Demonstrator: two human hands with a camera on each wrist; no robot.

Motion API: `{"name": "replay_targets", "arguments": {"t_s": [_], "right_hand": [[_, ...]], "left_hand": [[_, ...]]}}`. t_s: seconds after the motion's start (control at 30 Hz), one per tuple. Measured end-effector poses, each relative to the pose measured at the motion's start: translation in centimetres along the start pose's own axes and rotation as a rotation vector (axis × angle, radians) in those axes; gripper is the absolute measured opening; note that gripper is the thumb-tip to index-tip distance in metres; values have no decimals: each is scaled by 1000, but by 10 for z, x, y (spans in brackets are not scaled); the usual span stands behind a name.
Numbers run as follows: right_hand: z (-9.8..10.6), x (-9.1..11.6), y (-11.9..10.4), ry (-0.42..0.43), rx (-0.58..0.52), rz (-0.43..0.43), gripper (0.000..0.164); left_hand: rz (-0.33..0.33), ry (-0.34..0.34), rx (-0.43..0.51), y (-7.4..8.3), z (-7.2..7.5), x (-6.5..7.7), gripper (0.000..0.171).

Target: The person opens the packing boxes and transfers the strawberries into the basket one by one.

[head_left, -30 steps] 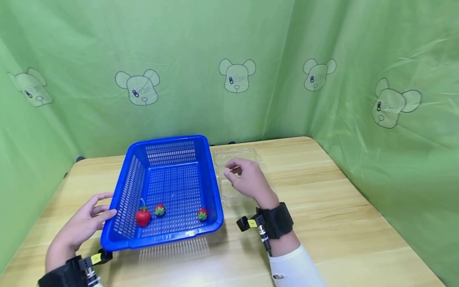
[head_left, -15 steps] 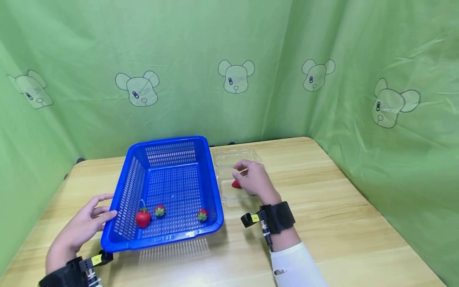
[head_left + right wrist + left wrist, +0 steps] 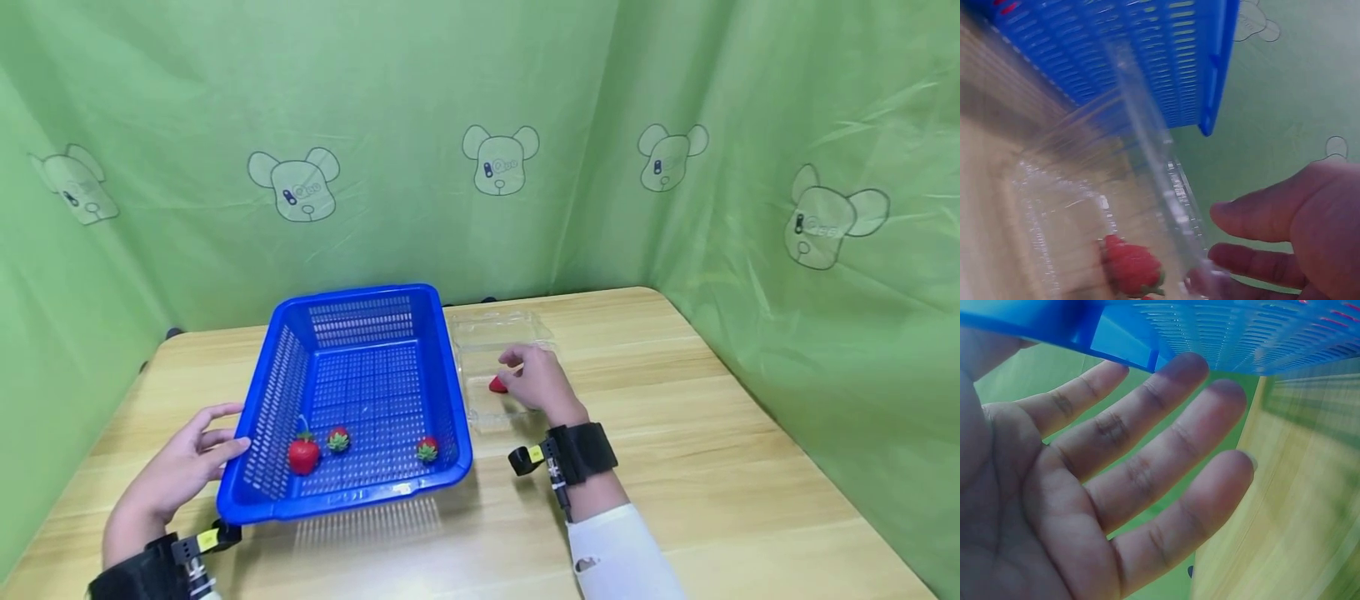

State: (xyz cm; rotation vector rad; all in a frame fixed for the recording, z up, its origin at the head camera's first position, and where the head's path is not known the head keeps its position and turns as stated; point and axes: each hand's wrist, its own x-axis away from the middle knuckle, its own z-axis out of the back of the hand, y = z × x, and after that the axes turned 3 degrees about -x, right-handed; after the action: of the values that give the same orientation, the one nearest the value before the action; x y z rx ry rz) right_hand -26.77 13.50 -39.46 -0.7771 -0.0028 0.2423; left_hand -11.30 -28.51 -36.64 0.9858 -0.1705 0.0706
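Observation:
My left hand (image 3: 183, 462) is at the left side of a blue plastic basket (image 3: 345, 500), thumb and fingertips touching it under the rim. In the left wrist view the fingers (image 3: 1141, 475) are spread and nearly straight. Inside the basket lie a larger strawberry (image 3: 303, 456) and two smaller ones, one near the middle (image 3: 338, 439), another at the right (image 3: 427, 450). My right hand (image 3: 538, 385) is over a clear plastic box (image 3: 471, 335). A red strawberry (image 3: 1132, 267) lies in that box, apart from the right thumb (image 3: 1260, 212); the fingers look relaxed and hold nothing.
The wooden table (image 3: 675, 467) carries both containers, the clear box directly right of the basket. A green curtain (image 3: 397, 200) with bear-head outlines stands behind and at both sides. The basket's near side casts a slotted shadow.
My right hand has moved slightly right and towards me, and a strawberry has come into view beside its fingers in the clear box. The left hand keeps its place on the basket.

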Motion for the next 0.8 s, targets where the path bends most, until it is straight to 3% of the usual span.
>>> {"name": "replay_targets", "arguments": {"t_s": [0.33, 0.57, 0.8], "right_hand": [[-17, -4, 2, -89, 87, -39, 37], [-19, -2, 0, -141, 128, -48, 36], [-19, -2, -1, -141, 145, -51, 33]], "left_hand": [[13, 3, -14, -2, 2, -1, 58], [7, 2, -19, -1, 2, -1, 58], [18, 0, -21, 0, 2, -1, 58]]}}
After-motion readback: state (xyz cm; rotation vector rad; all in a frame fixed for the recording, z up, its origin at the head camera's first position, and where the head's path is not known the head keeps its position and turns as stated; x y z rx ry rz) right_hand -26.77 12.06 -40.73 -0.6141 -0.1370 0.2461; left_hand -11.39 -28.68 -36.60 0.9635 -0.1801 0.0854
